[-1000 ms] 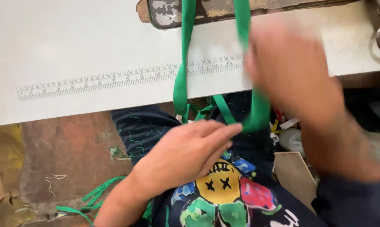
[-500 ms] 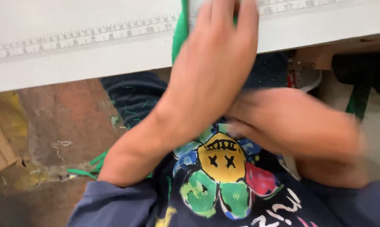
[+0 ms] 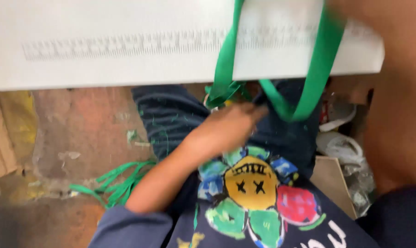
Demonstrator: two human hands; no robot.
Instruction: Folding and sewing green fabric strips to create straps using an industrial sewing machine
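Observation:
A green strap (image 3: pixel 314 69) hangs in a loop off the front edge of the white table (image 3: pixel 125 69). Its left leg (image 3: pixel 226 59) drops to a bunched knot of strap over my lap. Its right leg rises into my blurred right hand (image 3: pixel 378 11) at the top right corner, with the forearm running down the right side. My left hand (image 3: pixel 226 128) lies over my lap in dark jeans, its fingertips reaching the bottom of the loop. Blur hides whether they pinch it.
A printed ruler strip (image 3: pixel 125 43) runs along the table top. More green straps (image 3: pixel 116 181) lie on the worn reddish floor at the left. White bags and a brown board (image 3: pixel 332 177) sit by my right leg. My dark shirt shows a colourful flower print (image 3: pixel 251 193).
My left hand has dropped from the table edge to my lap. My right hand has lifted from my lap to the top right, and the strap loop hangs in view again.

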